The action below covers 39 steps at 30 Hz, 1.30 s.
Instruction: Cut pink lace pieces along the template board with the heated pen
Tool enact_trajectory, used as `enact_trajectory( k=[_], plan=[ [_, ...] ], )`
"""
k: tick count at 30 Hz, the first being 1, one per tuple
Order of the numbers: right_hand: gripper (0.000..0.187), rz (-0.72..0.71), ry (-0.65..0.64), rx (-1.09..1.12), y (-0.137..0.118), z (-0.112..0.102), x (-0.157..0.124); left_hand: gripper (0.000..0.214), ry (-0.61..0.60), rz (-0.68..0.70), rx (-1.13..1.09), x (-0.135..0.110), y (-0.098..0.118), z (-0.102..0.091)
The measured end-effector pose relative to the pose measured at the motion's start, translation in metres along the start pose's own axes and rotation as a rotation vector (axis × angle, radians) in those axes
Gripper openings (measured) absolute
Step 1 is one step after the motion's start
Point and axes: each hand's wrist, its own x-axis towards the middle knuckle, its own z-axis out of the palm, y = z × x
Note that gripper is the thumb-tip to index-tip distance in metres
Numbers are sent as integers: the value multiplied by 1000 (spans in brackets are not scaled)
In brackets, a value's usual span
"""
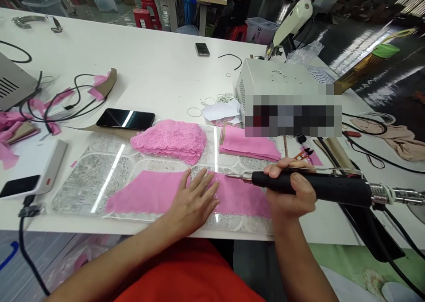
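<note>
My left hand lies flat with fingers spread on a long pink fabric piece, pressing it against a clear patterned mat. My right hand is wrapped round a black corded handpiece with a narrow metal tip. The tip points left, just over the pink fabric to the right of my left fingers; whether it touches the cloth I cannot tell. Beyond my left hand sits a stack of pink lace-edged pieces. A folded pink fabric stack lies to its right.
A grey box-shaped machine stands behind my right hand, near small orange-handled snips. On the left are a black phone, a white power bank, tangled black cables and pink scraps. A smaller phone lies farther back.
</note>
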Motion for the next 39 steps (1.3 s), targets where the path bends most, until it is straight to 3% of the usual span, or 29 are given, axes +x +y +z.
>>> enact_trajectory(
  k=[21, 25, 31, 39],
  plan=[
    [8, -34, -52, -48, 4, 3, 2, 27, 5, -14, -32, -2, -2, 3],
    [10, -22, -7, -69, 1, 4, 6, 28, 7, -13, -31, -1, -2, 2],
    [10, -119, 179, -74, -14, -14, 16, 28, 33, -1, -22, 1, -2, 2],
    [12, -93, 132, -119, -12, -27, 9, 28, 31, -3, -19, 0, -3, 2]
  ],
)
